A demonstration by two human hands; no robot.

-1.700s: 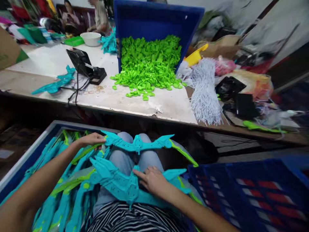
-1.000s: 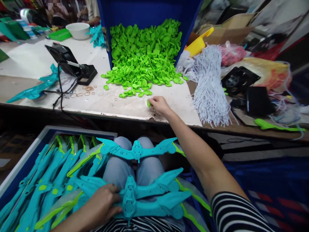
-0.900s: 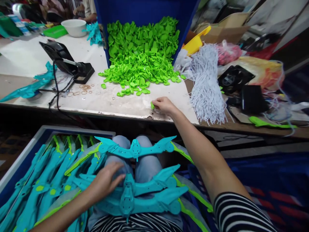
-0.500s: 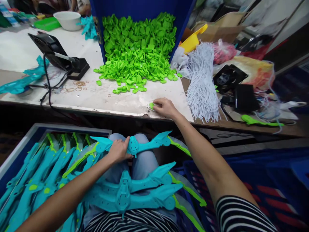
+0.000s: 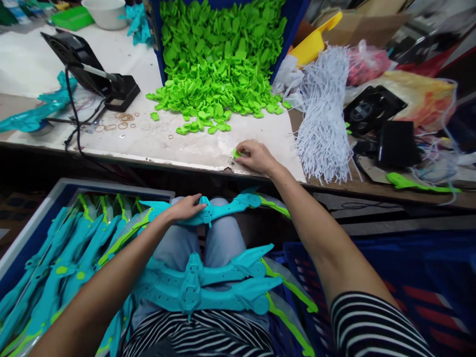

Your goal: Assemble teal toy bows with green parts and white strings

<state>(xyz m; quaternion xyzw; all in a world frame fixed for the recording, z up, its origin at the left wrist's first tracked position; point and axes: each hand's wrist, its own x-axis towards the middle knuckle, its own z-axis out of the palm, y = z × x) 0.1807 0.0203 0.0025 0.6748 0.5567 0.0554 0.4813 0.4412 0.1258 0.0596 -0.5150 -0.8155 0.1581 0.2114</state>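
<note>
My left hand [image 5: 185,208] is closed over a turquoise plastic toy bow [image 5: 232,207] with lime-green limbs, just left of its middle. The bow lies across my knees, and my forearm hides part of its left side. At the table's front edge, the fingers of my right hand [image 5: 257,156] pinch a small lime-green plastic piece [image 5: 235,153], mostly covered by the fingertips. Two more bows lie on my lap, the nearer bow [image 5: 223,299] against my striped shirt. Behind my right hand, many similar green pieces [image 5: 219,94] spill from a blue bin [image 5: 160,64].
On my left, a blue crate [image 5: 55,191] holds several turquoise bows. A small black fan [image 5: 80,59] with a cable stands on the table. White strings [image 5: 323,119] and a yellow scoop [image 5: 310,47] lie at the right. Rubber bands [image 5: 124,117] are scattered on the table.
My left hand has turned over the bow, with its fingers now reaching across the middle. My right hand still pinches the green piece near the table edge. The view has tilted slightly down.
</note>
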